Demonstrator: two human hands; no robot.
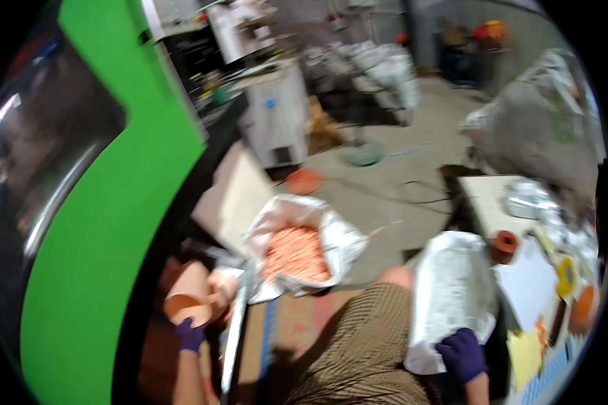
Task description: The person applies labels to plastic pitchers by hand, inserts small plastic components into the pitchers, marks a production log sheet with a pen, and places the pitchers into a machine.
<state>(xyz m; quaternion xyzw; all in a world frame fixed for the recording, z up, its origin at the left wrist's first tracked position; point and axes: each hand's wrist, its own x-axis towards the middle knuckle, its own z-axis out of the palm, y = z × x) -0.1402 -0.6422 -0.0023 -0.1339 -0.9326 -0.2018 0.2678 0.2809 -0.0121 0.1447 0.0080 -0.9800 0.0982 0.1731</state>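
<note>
My left hand, in a purple glove, is at the lower left with its fingers closed on the near edge of a peach-coloured, rounded hollow plastic part. More peach pieces lie right beside that part. At the lower right my right hand, gloved in purple too, grips the near end of a long white bag. Ahead, between both hands, an open white sack holds a heap of small peach-coloured pieces. Motion blur hides the finer detail of the fingers.
A large green machine with a dark window fills the left. On the right, a table carries an orange-brown roll, papers and yellow tape. A cardboard sheet lies near my legs; a cable crosses the floor.
</note>
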